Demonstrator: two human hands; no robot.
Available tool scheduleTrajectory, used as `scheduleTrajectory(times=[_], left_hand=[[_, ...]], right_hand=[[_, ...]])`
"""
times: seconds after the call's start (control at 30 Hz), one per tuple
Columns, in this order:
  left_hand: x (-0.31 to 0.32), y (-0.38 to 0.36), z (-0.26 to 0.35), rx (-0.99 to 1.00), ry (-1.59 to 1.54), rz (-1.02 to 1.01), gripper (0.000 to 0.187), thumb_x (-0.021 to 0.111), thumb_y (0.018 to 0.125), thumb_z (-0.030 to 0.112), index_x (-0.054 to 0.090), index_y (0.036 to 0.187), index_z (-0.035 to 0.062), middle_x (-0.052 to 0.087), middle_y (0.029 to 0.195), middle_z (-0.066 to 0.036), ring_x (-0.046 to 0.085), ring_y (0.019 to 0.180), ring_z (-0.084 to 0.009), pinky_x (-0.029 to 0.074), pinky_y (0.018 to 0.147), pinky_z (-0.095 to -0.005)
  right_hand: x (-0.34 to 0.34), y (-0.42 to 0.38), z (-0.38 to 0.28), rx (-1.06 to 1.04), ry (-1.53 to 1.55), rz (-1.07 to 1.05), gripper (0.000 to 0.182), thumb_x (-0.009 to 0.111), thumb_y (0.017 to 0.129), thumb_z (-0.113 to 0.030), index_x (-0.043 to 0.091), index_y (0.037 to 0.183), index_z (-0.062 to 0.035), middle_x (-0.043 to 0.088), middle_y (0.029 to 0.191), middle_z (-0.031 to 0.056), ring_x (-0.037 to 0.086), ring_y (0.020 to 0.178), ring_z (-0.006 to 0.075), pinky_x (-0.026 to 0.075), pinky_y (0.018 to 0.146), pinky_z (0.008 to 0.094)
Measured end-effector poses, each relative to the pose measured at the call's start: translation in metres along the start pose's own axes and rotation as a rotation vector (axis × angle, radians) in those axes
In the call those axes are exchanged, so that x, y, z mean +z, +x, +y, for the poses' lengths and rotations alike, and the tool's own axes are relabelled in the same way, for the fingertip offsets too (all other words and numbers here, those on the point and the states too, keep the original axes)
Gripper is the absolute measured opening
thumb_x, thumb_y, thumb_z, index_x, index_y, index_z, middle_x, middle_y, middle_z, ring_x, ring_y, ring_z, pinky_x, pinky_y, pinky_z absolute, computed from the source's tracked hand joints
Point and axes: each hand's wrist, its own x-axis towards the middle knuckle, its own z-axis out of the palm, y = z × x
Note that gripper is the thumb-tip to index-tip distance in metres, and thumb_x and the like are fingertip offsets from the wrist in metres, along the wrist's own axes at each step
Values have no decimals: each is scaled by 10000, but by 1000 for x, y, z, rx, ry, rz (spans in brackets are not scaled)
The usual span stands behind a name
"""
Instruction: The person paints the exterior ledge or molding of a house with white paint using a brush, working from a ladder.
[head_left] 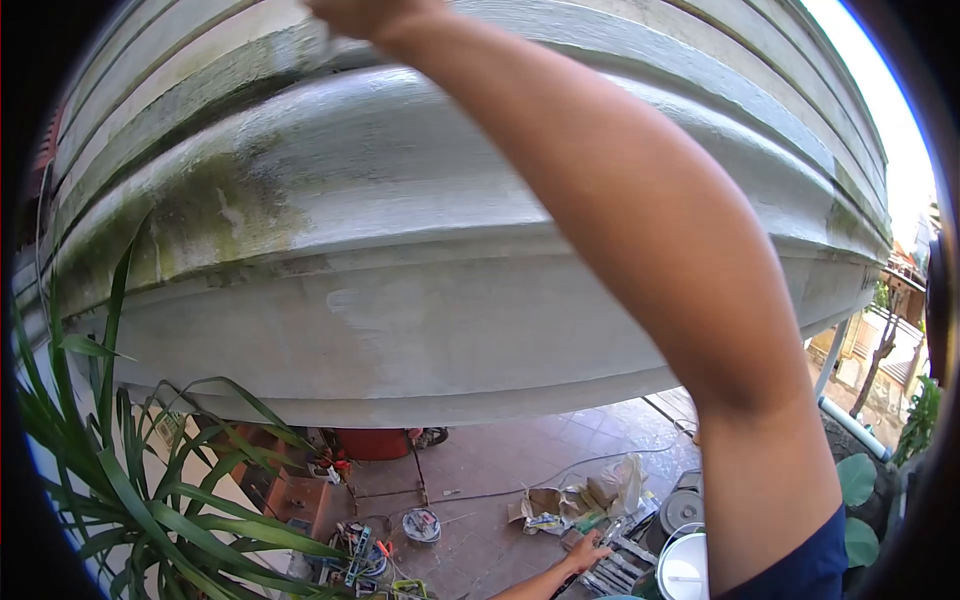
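Note:
My right arm reaches up across the view, and my right hand (365, 14) is at the top edge, partly cut off and blurred. It is closed, close to a ledge of the curved, moulded wall (400, 150); what it holds is too hidden to name. The wall is pale grey and glossy in parts, with green-black stains at the left. Low in the view, my left hand (588, 551) is closed around something dark I cannot make out, beside a paint-spattered metal ladder (625, 568). A white bucket (684, 568) stands right of it.
Long-leaved plants (170, 490) stand at the lower left. Below on the tiled floor (480, 550) lie crumpled bags (600, 490), a cable, tools (365, 555) and a round tub (422, 525). A grey lidded container (682, 510) is beside the bucket; a pipe (855, 428) is at the right.

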Motion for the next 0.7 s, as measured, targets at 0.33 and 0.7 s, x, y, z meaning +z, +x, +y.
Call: scheduleTrajectory(times=[0.33,0.7], left_hand=[[4,5,-8,44,22,21,632,704,763,409,487,1185,-7,601,1147,-271,591,1078,-396,452,908,-429],[3,7,-1,14,66,14,729,707,758,408,476,1285,-41,584,1224,-270,577,1126,-383,446,941,-405]], right_hand=[[-319,-46,92,320,-516,-201,200,642,878,-231,677,976,-60,688,839,62,670,715,132,589,586,265],[-127,-64,-5,-340,-513,-325,31,629,782,-43,638,795,-17,636,659,166,639,563,281,535,551,352]])
